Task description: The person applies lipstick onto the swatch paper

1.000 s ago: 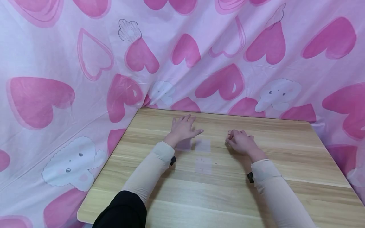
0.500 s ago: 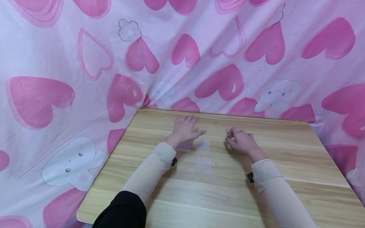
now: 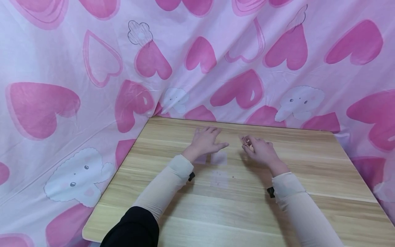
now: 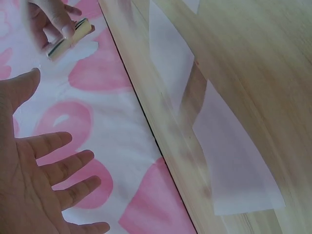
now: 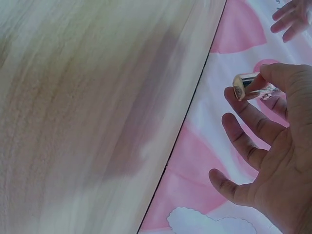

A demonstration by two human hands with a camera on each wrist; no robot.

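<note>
The right hand point(image 3: 260, 151) pinches a small shiny gold cylinder point(image 5: 251, 87) between thumb and index finger, its other fingers loosely bent and holding nothing; the head view gives only a glint of the cylinder, while the right wrist view shows its round gold rim and mirror-like side, and the left wrist view its length, lying aslant in the grip with dark streaks. The left hand point(image 3: 205, 141) is spread wide with its thumb stretched toward the right hand, and has hold of nothing. The head view lays out three translucent squares on the wooden table point(image 3: 197, 212): a left square point(image 3: 201, 159) partly hidden by the left hand, a middle square point(image 3: 218, 158) just beside it, and a near square point(image 3: 219, 179) closer to the person, marked with tiny specks. The left wrist view shows the narrow strip of wood between two of these sheets and their straight borders. Both hands are near the table's far edge, which meets the heart-printed curtain point(image 3: 197, 68). A gap of wood separates the left thumb from the cylinder, and a broad stretch of tabletop runs from the right hand to the right edge, with another between the squares and the person.
</note>
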